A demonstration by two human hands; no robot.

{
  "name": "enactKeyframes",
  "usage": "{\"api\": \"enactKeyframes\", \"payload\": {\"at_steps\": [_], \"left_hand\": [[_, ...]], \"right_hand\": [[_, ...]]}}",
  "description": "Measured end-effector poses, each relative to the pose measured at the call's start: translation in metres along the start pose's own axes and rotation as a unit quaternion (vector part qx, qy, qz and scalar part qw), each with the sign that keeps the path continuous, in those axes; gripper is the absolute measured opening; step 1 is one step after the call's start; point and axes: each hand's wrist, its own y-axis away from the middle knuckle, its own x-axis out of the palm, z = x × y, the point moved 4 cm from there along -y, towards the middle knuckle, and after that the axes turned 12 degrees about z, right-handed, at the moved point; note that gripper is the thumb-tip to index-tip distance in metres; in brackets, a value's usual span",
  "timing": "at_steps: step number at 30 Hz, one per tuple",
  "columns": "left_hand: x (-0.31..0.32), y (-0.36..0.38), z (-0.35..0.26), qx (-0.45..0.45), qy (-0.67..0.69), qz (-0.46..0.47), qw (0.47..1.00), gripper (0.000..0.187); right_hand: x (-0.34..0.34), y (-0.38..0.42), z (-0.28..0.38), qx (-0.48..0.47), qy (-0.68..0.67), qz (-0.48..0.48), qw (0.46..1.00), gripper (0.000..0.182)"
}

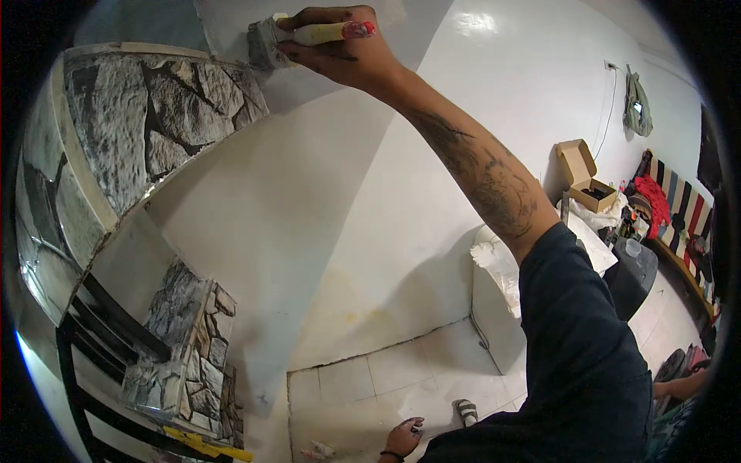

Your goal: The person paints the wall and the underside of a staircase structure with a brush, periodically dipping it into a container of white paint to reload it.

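The right hand (340, 46) reaches high, fingers wrapped tight around a paintbrush (297, 36) whose bristles press the white wall (324, 193) just beside the stone-clad column (147, 116). Steady strokes away from the stone edge would keep it neat, I'd judge. The brush has a pale handle tipped red, with grubby bristles. The left hand (404, 438) hangs low, loosely curled, holding nothing I can make out.

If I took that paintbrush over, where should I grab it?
By the pale handle, coming from the right: it lies sideways against the wall, bristles pointing left, red tip free. The right hand grips it there, fingers wrapped over.
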Motion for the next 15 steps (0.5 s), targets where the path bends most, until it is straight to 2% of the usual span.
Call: {"api": "enactKeyframes", "payload": {"at_steps": [8,11,15], "left_hand": [[-0.0037,0.0070,-0.0028,-0.003,-0.019,-0.005,1.000,0.039],[-0.0069,0.0082,-0.0054,0.005,-0.008,-0.008,1.000,0.038],[-0.0025,0.0058,-0.0019,0.018,-0.002,-0.005,1.000,0.037]], "right_hand": [[-0.0042,0.0015,0.0036,-0.009,0.032,0.029,0.999,0.017],[-0.0086,-0.0014,0.0033,-0.056,-0.010,-0.031,0.998,0.018],[-0.0023,-0.0075,0.0000,-0.050,-0.019,-0.087,0.995,0.022]]}}
